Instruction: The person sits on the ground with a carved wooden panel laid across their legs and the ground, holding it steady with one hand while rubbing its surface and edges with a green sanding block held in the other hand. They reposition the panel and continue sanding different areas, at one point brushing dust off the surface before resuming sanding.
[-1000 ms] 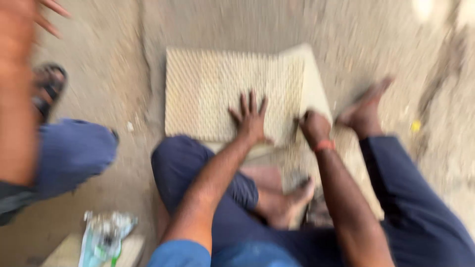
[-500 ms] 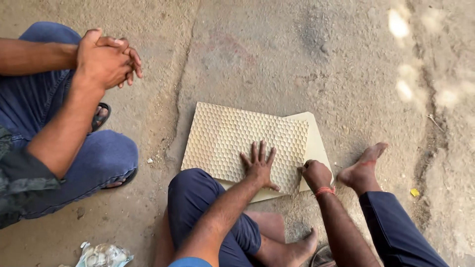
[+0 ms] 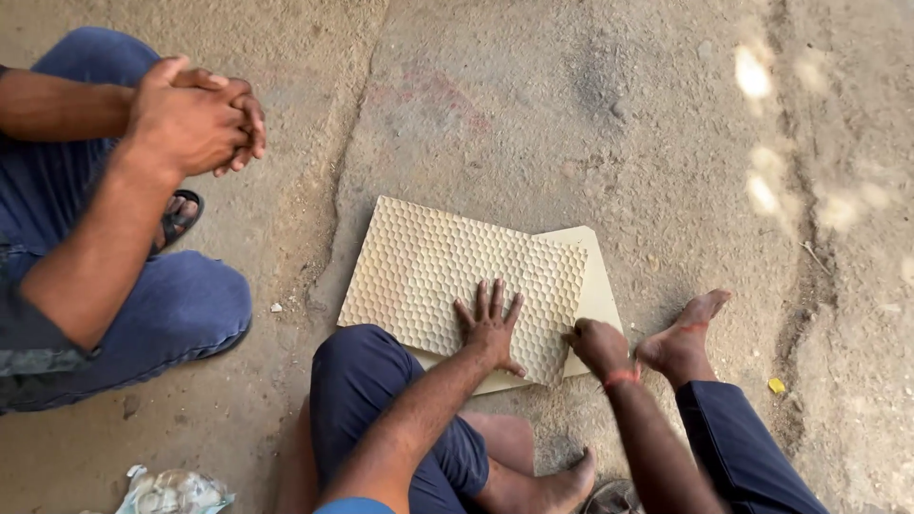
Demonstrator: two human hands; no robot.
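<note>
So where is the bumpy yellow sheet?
In the head view the bumpy sheet lies on the ground mid-frame, over a smooth sheet. The left hand presses flat on it; the right hand is at its right edge.

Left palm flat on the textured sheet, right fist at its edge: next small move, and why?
Probably slide the textured sheet toward the right hand to square it up. It lies skewed on the smooth sheet, whose right corner sticks out. The left hand lies spread on top; the right fist rests at the edge.

Textured sheet (image 3: 438, 271) lies on smooth sheet (image 3: 595, 286), left hand (image 3: 490, 328) atop.
</note>
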